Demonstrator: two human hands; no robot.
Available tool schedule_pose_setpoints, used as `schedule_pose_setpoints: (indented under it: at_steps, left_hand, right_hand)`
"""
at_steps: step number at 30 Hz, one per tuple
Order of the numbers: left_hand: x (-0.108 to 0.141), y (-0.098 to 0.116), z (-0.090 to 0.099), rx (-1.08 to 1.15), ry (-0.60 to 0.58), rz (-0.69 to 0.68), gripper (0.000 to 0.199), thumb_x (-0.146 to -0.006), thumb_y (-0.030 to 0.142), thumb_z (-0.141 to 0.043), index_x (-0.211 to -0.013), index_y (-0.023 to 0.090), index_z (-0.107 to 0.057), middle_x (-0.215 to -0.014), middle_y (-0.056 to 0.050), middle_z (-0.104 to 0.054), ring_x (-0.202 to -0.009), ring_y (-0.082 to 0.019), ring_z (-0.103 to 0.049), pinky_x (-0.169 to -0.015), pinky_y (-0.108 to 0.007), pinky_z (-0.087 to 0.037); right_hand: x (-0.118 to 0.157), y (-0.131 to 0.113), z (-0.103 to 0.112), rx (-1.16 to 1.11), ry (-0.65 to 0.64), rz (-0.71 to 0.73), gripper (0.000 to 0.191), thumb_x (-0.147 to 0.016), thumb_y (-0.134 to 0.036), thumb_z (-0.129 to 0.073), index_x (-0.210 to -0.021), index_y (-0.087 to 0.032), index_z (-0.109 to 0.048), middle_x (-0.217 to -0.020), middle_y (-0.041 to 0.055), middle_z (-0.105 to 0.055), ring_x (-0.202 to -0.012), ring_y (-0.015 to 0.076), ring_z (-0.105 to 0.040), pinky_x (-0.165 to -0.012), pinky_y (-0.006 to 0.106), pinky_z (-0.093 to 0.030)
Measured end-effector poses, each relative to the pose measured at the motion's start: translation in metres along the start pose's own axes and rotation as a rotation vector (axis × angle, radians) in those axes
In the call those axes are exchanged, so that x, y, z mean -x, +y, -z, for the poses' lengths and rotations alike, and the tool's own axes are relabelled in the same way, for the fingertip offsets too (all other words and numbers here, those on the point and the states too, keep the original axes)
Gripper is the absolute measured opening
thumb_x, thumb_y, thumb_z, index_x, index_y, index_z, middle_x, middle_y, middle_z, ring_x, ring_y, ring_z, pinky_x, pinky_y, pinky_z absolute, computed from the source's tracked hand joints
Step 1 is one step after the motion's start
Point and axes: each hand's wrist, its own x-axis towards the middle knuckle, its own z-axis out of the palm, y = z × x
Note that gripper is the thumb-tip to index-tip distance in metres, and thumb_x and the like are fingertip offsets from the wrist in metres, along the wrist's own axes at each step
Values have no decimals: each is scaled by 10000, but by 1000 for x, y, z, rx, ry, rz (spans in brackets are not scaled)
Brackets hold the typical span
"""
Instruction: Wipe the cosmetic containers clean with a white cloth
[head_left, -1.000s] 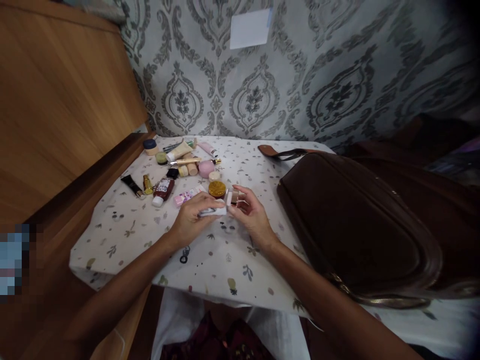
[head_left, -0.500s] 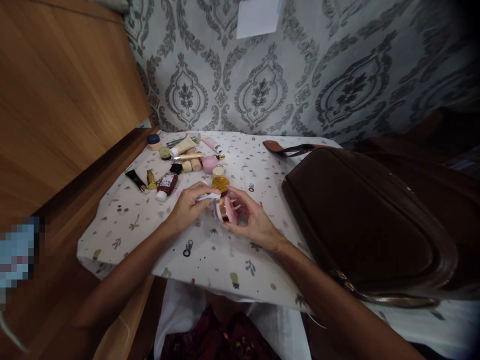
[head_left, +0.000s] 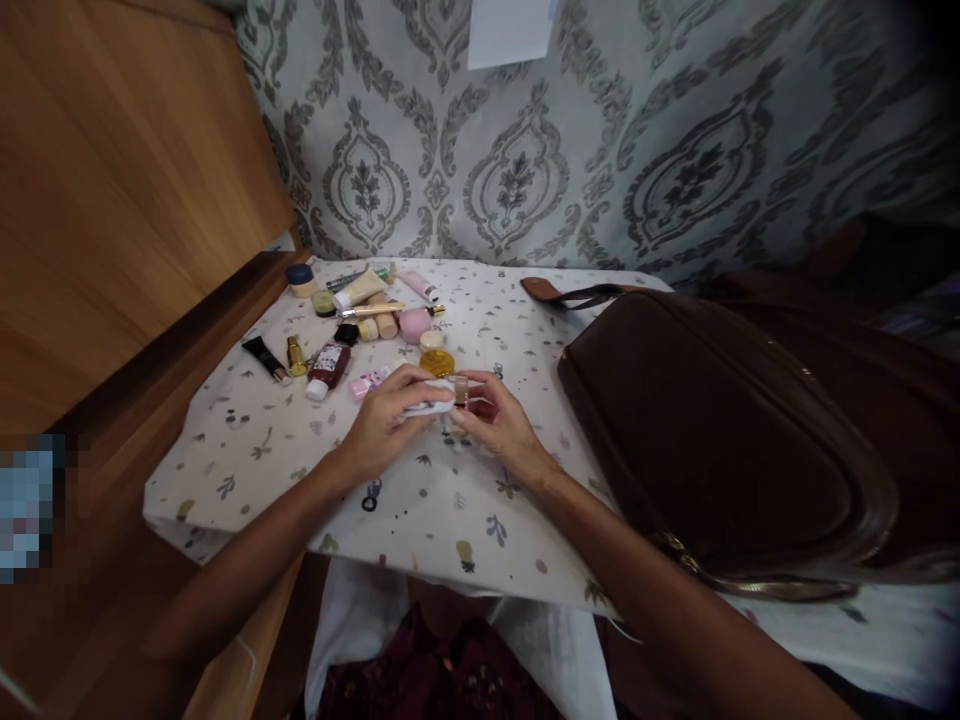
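Observation:
Over the middle of the patterned cloth, my left hand (head_left: 384,420) is closed on a white wipe (head_left: 429,397). My right hand (head_left: 501,420) grips a small jar (head_left: 460,392) with a shiny band, its fingers round the right side. The wipe touches the jar's left side, and fingers hide part of both. Just behind the hands lies a round amber container (head_left: 437,363), with a small cream-lidded jar (head_left: 431,342) beyond it. A pink and white packet (head_left: 367,384) is beside my left hand.
Tubes, jars and a pink round container (head_left: 415,325) cluster at the back left. A dark red bottle (head_left: 328,370), gold bottle (head_left: 296,356) and black tube (head_left: 265,359) lie left. A large brown bag (head_left: 720,440) fills the right side.
The jar has turned, so its pink face no longer shows, and it is held slightly higher. My left hand has brought the wipe against it. The pink and white packet is more visible.

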Motion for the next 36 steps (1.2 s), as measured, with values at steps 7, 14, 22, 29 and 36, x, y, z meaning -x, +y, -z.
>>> schedule_pose_setpoints:
  at_steps: [7,14,22,29,36]
  left_hand:
    - [6,8,-11,-200,38,-146,314,-937,87,-533,-1183,222,-674,-1143,-104,-596,-1071,-198,-594,-904,-332,-514]
    - [7,6,-11,-328,19,-241,317,-952,72,-477,-1141,225,-681,-1199,-123,-621,-1087,-218,-588,-931,-408,-517]
    - [7,-2,-10,-191,94,-141,302,-926,57,-506,-1052,215,-730,-1208,-109,-660,-1108,-199,-639,-929,-361,-541]
    - [1,-4,-2,10,121,126,158,-887,142,-636,-978,204,-751,-1043,-68,-749,-1079,-213,-681,-955,-338,-532]
    - [-2,-1,4,39,118,149,195,-884,126,-590,-992,201,-733,-1059,-53,-754,-1071,-207,-684,-979,-346,-517]
  right_hand:
    - [1,-2,-7,-365,18,-60,578,-664,-531,-865,-1063,-296,-519,-1040,-10,-665,-884,176,-668,-764,341,-597]
    - [-1,-12,-3,-703,-58,-219,410,-837,-563,-720,-1080,-242,-643,-1044,29,-737,-903,186,-698,-825,327,-609]
    - [0,-20,5,-882,-128,-362,333,-945,-504,-538,-1040,-202,-641,-930,54,-763,-735,187,-716,-528,235,-548]
    - [3,-19,1,-644,-115,-329,410,-795,-582,-673,-995,-225,-659,-816,37,-722,-631,179,-634,-435,220,-429]
    - [7,-11,-7,-204,-111,-121,505,-702,-574,-803,-1057,-228,-711,-927,15,-695,-843,183,-627,-733,293,-513]
